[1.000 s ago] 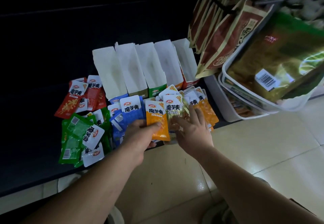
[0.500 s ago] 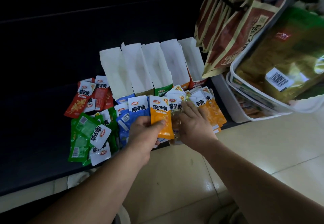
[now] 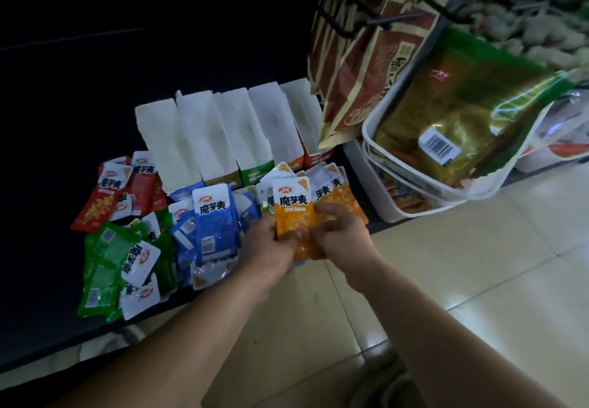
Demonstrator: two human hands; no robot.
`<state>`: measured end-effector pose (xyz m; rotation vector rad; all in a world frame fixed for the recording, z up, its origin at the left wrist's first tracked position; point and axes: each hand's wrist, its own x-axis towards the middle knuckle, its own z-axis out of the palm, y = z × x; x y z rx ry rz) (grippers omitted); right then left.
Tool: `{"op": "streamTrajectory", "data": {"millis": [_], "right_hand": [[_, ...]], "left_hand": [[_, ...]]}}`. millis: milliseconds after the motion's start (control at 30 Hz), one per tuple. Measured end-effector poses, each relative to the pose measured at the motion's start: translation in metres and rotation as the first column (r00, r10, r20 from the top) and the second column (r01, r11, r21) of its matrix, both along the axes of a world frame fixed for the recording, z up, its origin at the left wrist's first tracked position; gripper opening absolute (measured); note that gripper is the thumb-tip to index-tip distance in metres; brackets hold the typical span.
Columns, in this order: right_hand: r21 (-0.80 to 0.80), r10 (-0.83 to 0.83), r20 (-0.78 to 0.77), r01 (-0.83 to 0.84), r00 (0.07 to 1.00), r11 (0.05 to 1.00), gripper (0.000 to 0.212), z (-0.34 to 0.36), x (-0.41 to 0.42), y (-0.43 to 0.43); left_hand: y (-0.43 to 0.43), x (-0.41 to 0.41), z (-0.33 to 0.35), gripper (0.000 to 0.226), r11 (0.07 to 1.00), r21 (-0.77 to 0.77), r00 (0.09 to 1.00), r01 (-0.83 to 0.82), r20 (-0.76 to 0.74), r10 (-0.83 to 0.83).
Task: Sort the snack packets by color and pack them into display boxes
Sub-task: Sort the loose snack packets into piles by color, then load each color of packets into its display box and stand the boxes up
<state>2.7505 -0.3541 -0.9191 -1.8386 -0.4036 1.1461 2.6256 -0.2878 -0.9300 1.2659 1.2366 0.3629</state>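
Snack packets lie in colour groups on a dark shelf: red packets [image 3: 110, 195] at the left, green packets [image 3: 110, 267] below them, blue packets [image 3: 213, 225] in the middle, and orange packets [image 3: 344, 197] at the right. Both hands hold one orange packet [image 3: 294, 213] upright above the shelf's front edge. My left hand [image 3: 271, 248] grips its lower left side. My right hand [image 3: 338, 235] pinches its lower right side. Behind the piles stands a row of open display boxes [image 3: 229, 133] with tall white flaps; their fronts show blue, green, orange and red.
White plastic baskets [image 3: 382, 120] holding a large green-gold bag [image 3: 465, 114] sit at the right. Brown snack bags [image 3: 366, 56] hang on hooks above them. The dark shelf [image 3: 38, 296] ends at a tiled floor [image 3: 478, 264] below my arms.
My right hand left the pile and came onto the orange packet that my left hand was holding. The packet has shifted right, toward the orange pile.
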Motion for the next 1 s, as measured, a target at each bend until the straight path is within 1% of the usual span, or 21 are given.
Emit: {"op": "streamTrajectory", "data": {"millis": [67, 133, 167, 200, 233, 267, 333, 367, 400, 467, 567, 633, 700, 733, 800, 867, 933, 1000], "right_hand": [[0.006, -0.086, -0.04, 0.086, 0.995, 0.996, 0.046, -0.003, 0.01, -0.004], [0.035, -0.131, -0.081, 0.134, 0.988, 0.99, 0.05, -0.002, 0.017, -0.006], [0.05, -0.15, -0.076, 0.154, 0.986, 0.987, 0.049, -0.002, 0.019, -0.007], [0.056, -0.174, -0.038, 0.176, 0.984, 0.983, 0.05, -0.002, 0.022, -0.008], [0.052, -0.203, 0.049, 0.201, 0.978, 0.978, 0.051, -0.001, 0.025, -0.01], [0.049, -0.229, 0.17, 0.224, 0.958, 0.973, 0.054, -0.001, 0.03, -0.012], [0.033, -0.199, 0.402, 0.203, 0.894, 0.979, 0.058, -0.003, 0.041, -0.013], [0.015, -0.153, 0.467, 0.165, 0.871, 0.986, 0.057, -0.003, 0.045, -0.013], [0.007, -0.117, 0.497, 0.13, 0.86, 0.991, 0.057, -0.003, 0.046, -0.011], [0.019, -0.111, 0.497, 0.118, 0.861, 0.993, 0.06, -0.008, 0.048, -0.005], [0.084, -0.184, 0.491, 0.163, 0.851, 0.983, 0.059, -0.014, 0.048, 0.003], [0.137, -0.224, 0.498, 0.179, 0.838, 0.974, 0.059, -0.016, 0.044, 0.007], [0.173, -0.226, 0.501, 0.16, 0.835, 0.972, 0.058, -0.017, 0.037, 0.01], [0.161, -0.215, 0.493, 0.154, 0.843, 0.975, 0.057, -0.02, 0.035, 0.01], [0.07, -0.164, 0.484, 0.148, 0.86, 0.986, 0.055, -0.026, 0.035, 0.007], [-0.034, -0.08, 0.52, 0.113, 0.85, 0.993, 0.053, -0.031, 0.04, 0.007], [-0.178, 0.043, 0.618, 0.087, 0.785, 0.98, 0.051, -0.033, 0.048, 0.01], [-0.296, 0.172, 0.709, 0.067, 0.683, 0.953, 0.046, -0.034, 0.052, 0.012]], "left_hand": [[-0.004, 0.009, 0.0, 0.016, 0.994, 0.033, 0.994, 0.109, -0.001, -0.109], [-0.005, 0.017, -0.001, 0.02, 0.98, 0.054, 0.981, 0.194, -0.018, -0.193], [-0.005, 0.021, -0.001, 0.021, 0.97, 0.057, 0.971, 0.237, -0.027, -0.236], [-0.004, 0.024, -0.002, 0.021, 0.959, 0.055, 0.961, 0.278, -0.033, -0.276], [-0.004, 0.028, -0.002, 0.022, 0.949, 0.049, 0.95, 0.31, -0.04, -0.308], [-0.004, 0.031, -0.002, 0.025, 0.943, 0.041, 0.944, 0.33, -0.044, -0.328], [-0.003, 0.034, -0.003, 0.036, 0.949, -0.004, 0.948, 0.315, -0.043, -0.314], [-0.003, 0.033, -0.004, 0.041, 0.955, -0.032, 0.954, 0.295, -0.049, -0.296], [-0.002, 0.031, -0.006, 0.042, 0.96, -0.052, 0.959, 0.274, -0.058, -0.277], [0.001, 0.025, -0.01, 0.036, 0.966, -0.058, 0.963, 0.25, -0.084, -0.255], [0.005, 0.014, -0.012, 0.027, 0.974, -0.054, 0.969, 0.218, -0.104, -0.223], [0.008, 0.008, -0.014, 0.026, 0.979, -0.055, 0.974, 0.196, -0.107, -0.201], [0.01, 0.005, -0.015, 0.025, 0.981, -0.054, 0.976, 0.189, -0.103, -0.193], [0.011, 0.005, -0.015, 0.024, 0.981, -0.055, 0.977, 0.186, -0.097, -0.191], [0.011, 0.004, -0.014, 0.019, 0.982, -0.037, 0.978, 0.184, -0.091, -0.187], [0.012, 0.002, -0.013, 0.024, 0.98, 0.006, 0.975, 0.198, -0.104, -0.196], [0.012, 0.0, -0.012, 0.025, 0.979, 0.015, 0.974, 0.202, -0.104, -0.2], [0.011, -0.002, -0.007, 0.022, 0.979, 0.019, 0.974, 0.203, -0.108, -0.2]]}}
